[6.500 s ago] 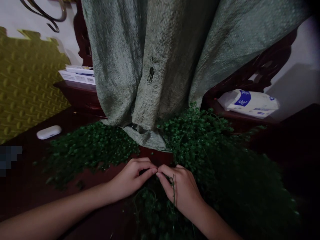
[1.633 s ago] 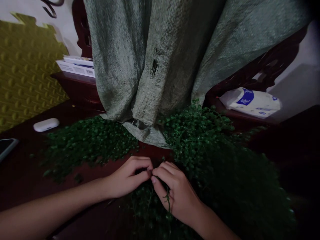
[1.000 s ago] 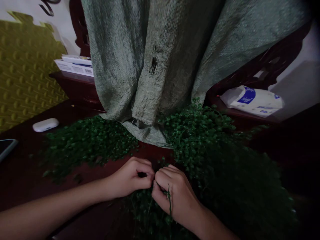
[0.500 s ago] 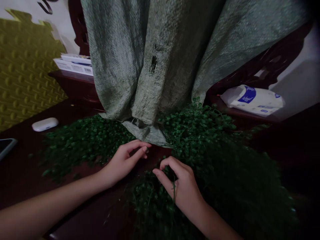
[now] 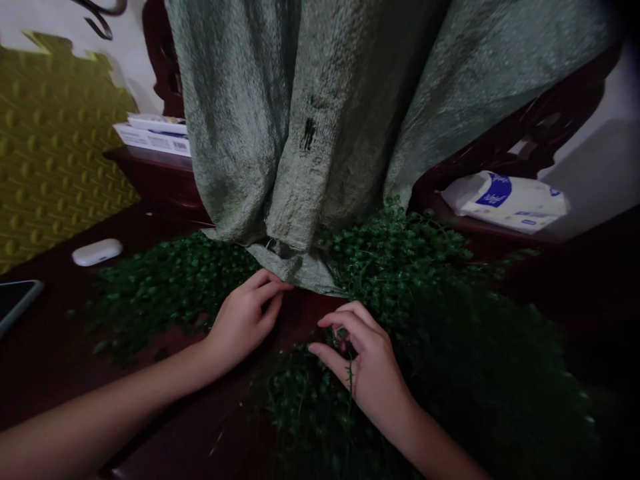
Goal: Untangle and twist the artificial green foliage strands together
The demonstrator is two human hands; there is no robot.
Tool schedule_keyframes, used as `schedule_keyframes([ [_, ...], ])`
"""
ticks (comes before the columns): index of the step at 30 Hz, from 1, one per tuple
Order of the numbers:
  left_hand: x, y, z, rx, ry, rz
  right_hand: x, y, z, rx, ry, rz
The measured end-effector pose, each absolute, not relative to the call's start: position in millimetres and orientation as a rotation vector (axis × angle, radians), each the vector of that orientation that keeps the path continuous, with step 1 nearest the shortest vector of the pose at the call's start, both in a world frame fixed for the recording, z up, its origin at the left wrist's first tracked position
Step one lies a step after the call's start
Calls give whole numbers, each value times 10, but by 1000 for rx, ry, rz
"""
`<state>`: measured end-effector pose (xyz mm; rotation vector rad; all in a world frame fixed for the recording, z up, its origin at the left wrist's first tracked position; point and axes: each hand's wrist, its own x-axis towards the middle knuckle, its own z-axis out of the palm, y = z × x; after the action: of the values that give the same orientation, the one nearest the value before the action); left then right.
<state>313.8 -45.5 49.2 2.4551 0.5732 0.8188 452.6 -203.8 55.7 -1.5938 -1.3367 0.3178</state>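
Grey-green sack of coarse woven fabric (image 5: 310, 167): far centre, hanging in folds, small dark tear in front; top cut off.
Dark red glossy wooden desk (image 5: 303, 310): carries the greenery.
Dark green mound of fine-leaved stems (image 5: 410, 260): right, reaching the sack; its near side fades into shadow.
Dark green pile of small leafy pieces (image 5: 170, 280): left, beside the sack's hem.
Dark green heap of trailing stems (image 5: 300, 393): near centre, below my right hand; its boundary with the mound is unreadable.
Left hand (image 5: 247, 310): fingers curled, thumb close to forefinger, tips just beside the hem; whether it grips anything I cannot tell.
Right hand (image 5: 367, 360): thumb and forefinger well parted, other fingers curled inward, keeping a thin green leafy stem (image 5: 349, 377) across the palm.
Dark flat phone-like object with pale edge (image 5: 20, 303): left, cut off by the frame.
White rounded plastic case (image 5: 97, 253): left, near the pile.

Risks, in my judgement: a loose palm could drop the stem; a low right wrist could drag heap and mound together; the left fingertips could snag the hem and pull the sack onto the pile.

Obscured: the left fingertips' undersides; small green matter inside the right fingers, too dim to identify.
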Motion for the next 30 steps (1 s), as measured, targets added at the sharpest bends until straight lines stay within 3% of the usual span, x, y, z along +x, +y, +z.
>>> schedule_keyframes([
  [12,3119,-432,482,2482,606,736,4517,-2068,592,-1487,-1284,389],
  [21,3165,-745,602,1757,295,560,4478,-2004,468,-1407,-998,448],
  [30,3169,-745,542,1709,290,397,4459,-2159,442,-1559,-1490,229],
])
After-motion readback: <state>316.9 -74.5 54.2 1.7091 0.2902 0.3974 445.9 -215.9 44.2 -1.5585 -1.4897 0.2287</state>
